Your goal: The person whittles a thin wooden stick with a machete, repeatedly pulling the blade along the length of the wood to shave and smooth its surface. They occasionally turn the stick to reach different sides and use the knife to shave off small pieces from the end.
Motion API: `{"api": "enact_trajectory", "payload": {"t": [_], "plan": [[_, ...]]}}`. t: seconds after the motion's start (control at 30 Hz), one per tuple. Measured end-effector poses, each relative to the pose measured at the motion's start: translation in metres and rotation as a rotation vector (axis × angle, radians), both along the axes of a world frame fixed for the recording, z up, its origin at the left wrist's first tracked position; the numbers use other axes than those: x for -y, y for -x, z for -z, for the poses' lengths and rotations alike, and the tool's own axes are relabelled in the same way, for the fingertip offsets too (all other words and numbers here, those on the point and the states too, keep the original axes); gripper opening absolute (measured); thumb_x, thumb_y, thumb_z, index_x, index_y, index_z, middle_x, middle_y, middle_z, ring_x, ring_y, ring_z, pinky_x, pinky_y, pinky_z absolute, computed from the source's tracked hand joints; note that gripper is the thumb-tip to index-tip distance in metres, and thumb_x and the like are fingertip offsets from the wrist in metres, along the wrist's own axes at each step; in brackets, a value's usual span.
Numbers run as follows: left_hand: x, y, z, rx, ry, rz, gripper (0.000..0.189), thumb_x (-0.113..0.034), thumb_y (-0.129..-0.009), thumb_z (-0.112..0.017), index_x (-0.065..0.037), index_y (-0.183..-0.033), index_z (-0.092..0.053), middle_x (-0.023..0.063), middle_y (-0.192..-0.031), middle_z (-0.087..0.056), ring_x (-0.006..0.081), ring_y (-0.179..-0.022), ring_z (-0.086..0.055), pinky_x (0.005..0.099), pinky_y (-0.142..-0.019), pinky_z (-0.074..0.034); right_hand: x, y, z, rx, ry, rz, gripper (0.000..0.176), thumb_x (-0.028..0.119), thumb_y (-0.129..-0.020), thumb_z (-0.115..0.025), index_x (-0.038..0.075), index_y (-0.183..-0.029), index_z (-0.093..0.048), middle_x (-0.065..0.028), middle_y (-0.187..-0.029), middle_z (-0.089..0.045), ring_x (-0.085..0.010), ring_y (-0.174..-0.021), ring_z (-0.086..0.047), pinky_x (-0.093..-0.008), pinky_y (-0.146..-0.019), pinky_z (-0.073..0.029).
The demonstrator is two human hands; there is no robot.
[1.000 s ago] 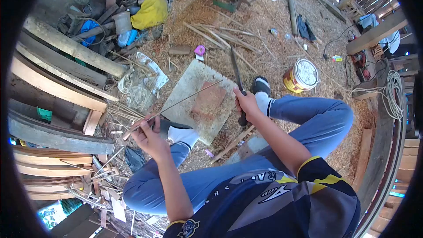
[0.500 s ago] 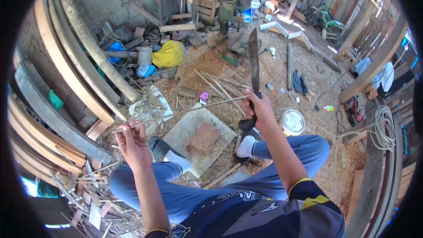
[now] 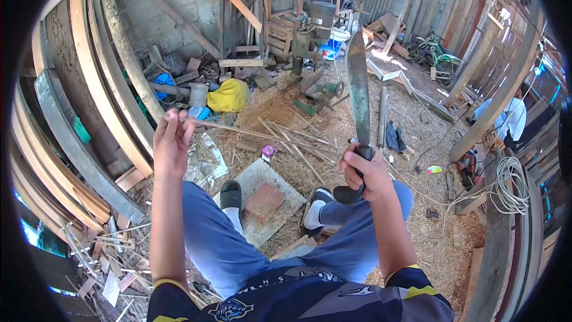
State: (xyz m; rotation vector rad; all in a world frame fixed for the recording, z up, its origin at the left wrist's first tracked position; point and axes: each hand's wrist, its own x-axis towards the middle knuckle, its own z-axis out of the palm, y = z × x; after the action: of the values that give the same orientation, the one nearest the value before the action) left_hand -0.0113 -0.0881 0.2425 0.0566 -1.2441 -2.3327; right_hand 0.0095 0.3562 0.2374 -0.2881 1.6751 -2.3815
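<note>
My left hand (image 3: 170, 141) is raised and pinches one end of a long thin stick (image 3: 262, 135) that runs to the right toward my other hand. My right hand (image 3: 366, 172) grips the dark handle of a machete (image 3: 358, 92), whose broad blade points straight up. The far end of the stick reaches the machete near its handle. I sit with both knees bent. My feet, in white socks and dark slip-ons, rest beside a flat board (image 3: 262, 200) on the ground.
Curved wooden planks (image 3: 89, 113) lean along the left. Sawdust and thin sticks cover the floor. A yellow bag (image 3: 228, 95), a drill press (image 3: 313, 30), a rope coil (image 3: 506, 185) and timber posts on the right surround me.
Both hands rose: the left lifted the stick from knee height to head height, the right swung the machete upright. The view tilted up and the tin can went out of sight.
</note>
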Motion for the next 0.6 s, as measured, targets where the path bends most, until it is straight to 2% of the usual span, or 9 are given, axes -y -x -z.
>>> {"api": "enact_trajectory", "payload": {"t": [0.07, 0.17, 0.2, 0.27, 0.33, 0.4, 0.43, 0.5, 0.6], "plan": [[-0.006, 0.030, -0.027, 0.005, 0.097, 0.035, 0.024, -0.018, -0.110, -0.059, -0.001, -0.127, -0.058, 0.0139, -0.121, -0.069, 0.0216, -0.115, -0.070, 0.0321, -0.099, -0.062, -0.001, -0.004, -0.009, 0.028, -0.040, 0.024, 0.015, 0.013, -0.095, -0.074, 0.001, -0.099, -0.065, -0.0094, -0.078, -0.071, -0.0083, -0.044, -0.049, -0.0270, -0.041, -0.039], [-0.018, 0.081, -0.075, -0.086, 0.090, 0.192, 0.029, -0.019, -0.109, -0.059, 0.003, -0.128, -0.056, 0.0184, -0.127, -0.067, 0.0235, -0.116, -0.070, 0.0324, -0.101, -0.061, 0.008, -0.008, -0.013, 0.057, -0.115, 0.078, 0.016, 0.011, -0.096, -0.072, 0.000, -0.105, -0.064, -0.0117, -0.084, -0.074, -0.0088, -0.045, -0.050, -0.0269, -0.041, -0.039], [-0.027, 0.095, -0.091, -0.139, 0.076, 0.210, 0.031, -0.020, -0.109, -0.059, 0.005, -0.128, -0.055, 0.0216, -0.132, -0.065, 0.0269, -0.117, -0.070, 0.0354, -0.104, -0.060, 0.017, -0.010, -0.011, 0.066, -0.081, 0.120, 0.015, 0.010, -0.097, -0.071, 0.001, -0.106, -0.064, -0.0121, -0.085, -0.074, -0.0092, -0.045, -0.050, -0.0272, -0.041, -0.040], [-0.051, 0.104, -0.113, -0.243, 0.088, 0.257, 0.038, -0.024, -0.109, -0.059, 0.001, -0.136, -0.051, 0.0204, -0.138, -0.062, 0.0292, -0.124, -0.065, 0.0380, -0.110, -0.055, 0.039, -0.011, -0.007, 0.086, -0.008, 0.211, 0.015, 0.010, -0.098, -0.070, 0.001, -0.108, -0.064, -0.0129, -0.087, -0.074, -0.0099, -0.046, -0.051, -0.0277, -0.042, -0.040], [-0.077, 0.111, -0.103, -0.287, 0.094, 0.257, 0.040, -0.032, -0.109, -0.059, -0.002, -0.135, -0.052, 0.0188, -0.136, -0.062, 0.0299, -0.124, -0.064, 0.0428, -0.108, -0.054, 0.055, -0.007, 0.001, 0.097, 0.189, 0.270, 0.012, 0.008, -0.099, -0.069, 0.003, -0.109, -0.064, -0.0146, -0.091, -0.074, -0.0107, -0.047, -0.051, -0.0290, -0.044, -0.041], [-0.108, 0.106, -0.065, -0.170, 0.224, 0.237, 0.042, -0.041, -0.108, -0.057, -0.007, -0.132, -0.056, 0.0124, -0.128, -0.065, 0.0262, -0.115, -0.065, 0.0407, -0.098, -0.055, 0.060, 0.001, 0.005, 0.063, 0.272, 0.313, 0.011, 0.006, -0.100, -0.067, 0.004, -0.110, -0.063, -0.0166, -0.094, -0.075, -0.0110, -0.048, -0.051, -0.0301, -0.046, -0.043], [-0.123, 0.097, -0.044, -0.078, 0.332, 0.217, 0.045, -0.043, -0.109, -0.055, -0.006, -0.132, -0.059, 0.0123, -0.129, -0.067, 0.0251, -0.115, -0.067, 0.0411, -0.099, -0.055, 0.063, 0.003, 0.003, 0.043, 0.294, 0.338, 0.011, 0.006, -0.100, -0.067, 0.004, -0.111, -0.063, -0.0169, -0.095, -0.075, -0.0109, -0.048, -0.051, -0.0302, -0.046, -0.043], [-0.145, 0.072, -0.021, 0.043, 0.373, 0.406, 0.047, -0.042, -0.111, -0.052, -0.003, -0.135, -0.061, 0.0138, -0.129, -0.069, 0.0237, -0.115, -0.068, 0.0396, -0.100, -0.054, 0.071, 0.007, 0.000, 0.035, 0.308, 0.389, 0.009, 0.006, -0.101, -0.066, 0.004, -0.110, -0.063, -0.0179, -0.096, -0.075, -0.0108, -0.049, -0.051, -0.0301, -0.046, -0.043], [-0.157, 0.063, 0.000, -0.045, 0.483, 0.568, 0.045, -0.039, -0.112, -0.053, -0.002, -0.135, -0.063, 0.0112, -0.125, -0.071, 0.0203, -0.114, -0.069, 0.0361, -0.101, -0.052, 0.086, 0.009, 0.005, 0.012, 0.283, 0.441, 0.009, 0.006, -0.102, -0.066, 0.004, -0.110, -0.063, -0.0179, -0.097, -0.075, -0.0107, -0.049, -0.051, -0.0298, -0.046, -0.044]]}}
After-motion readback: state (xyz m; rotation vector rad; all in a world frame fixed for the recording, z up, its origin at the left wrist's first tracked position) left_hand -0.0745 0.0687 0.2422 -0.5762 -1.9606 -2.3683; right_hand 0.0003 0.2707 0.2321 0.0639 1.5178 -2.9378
